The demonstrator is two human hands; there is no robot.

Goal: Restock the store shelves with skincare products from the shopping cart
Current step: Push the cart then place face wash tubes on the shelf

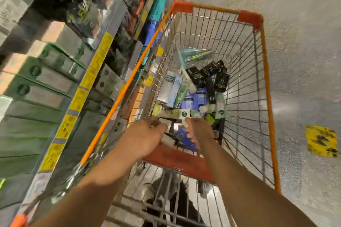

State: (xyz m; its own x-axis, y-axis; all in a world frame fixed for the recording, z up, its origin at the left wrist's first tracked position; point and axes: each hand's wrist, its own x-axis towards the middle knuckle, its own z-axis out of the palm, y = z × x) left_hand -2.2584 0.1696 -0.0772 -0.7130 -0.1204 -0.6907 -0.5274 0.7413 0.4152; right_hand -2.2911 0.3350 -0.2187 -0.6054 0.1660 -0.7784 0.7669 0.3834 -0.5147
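Both forearms reach from 6 o'clock down into the shopping cart (pixel 265 72). The left hand (pixel 145 136) is knuckles-up, fingers curled toward a pale box (pixel 166 122) at its tips; motion blur hides whether it grips. The right hand (pixel 200 131) sits at 3 o'clock of the left, fingers bent over a blue box (pixel 181 135); hold unclear. More skincare products (pixel 195 96) lie heaped at 12 o'clock of both hands. The shelves (pixel 86 83) run along 9 o'clock
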